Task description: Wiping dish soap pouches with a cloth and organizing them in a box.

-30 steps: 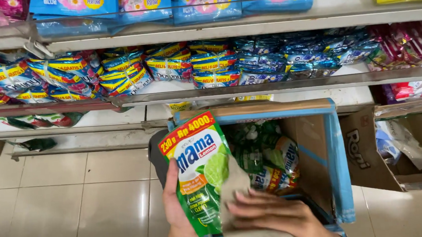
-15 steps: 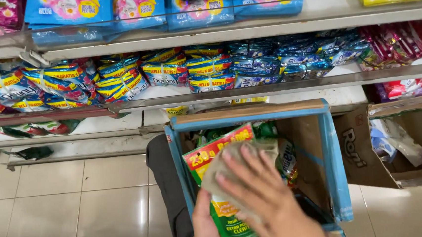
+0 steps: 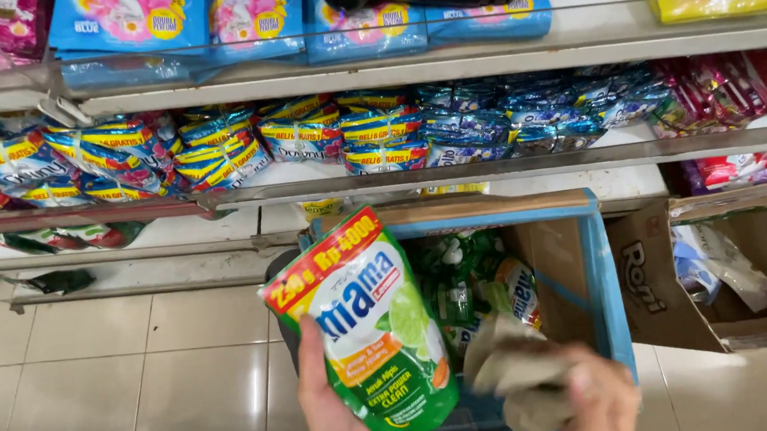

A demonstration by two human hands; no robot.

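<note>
Since half a second ago my right hand (image 3: 585, 390) has slid off the green refill pouch (image 3: 369, 329) toward 4 o'clock, fingers closed on a grey cloth (image 3: 511, 373); my left hand (image 3: 325, 409) pinches the pouch from below, tilted, at 9 o'clock of the blue-edged carton (image 3: 603, 272) holding more pouches.

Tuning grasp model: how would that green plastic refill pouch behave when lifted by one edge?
The green plastic refill pouch looks plump, so probably liquid-filled and heavy for its size. Its glossy film may be slippery. The left hand supports it from beneath, hinting it would sag if pinched by an edge.
</note>
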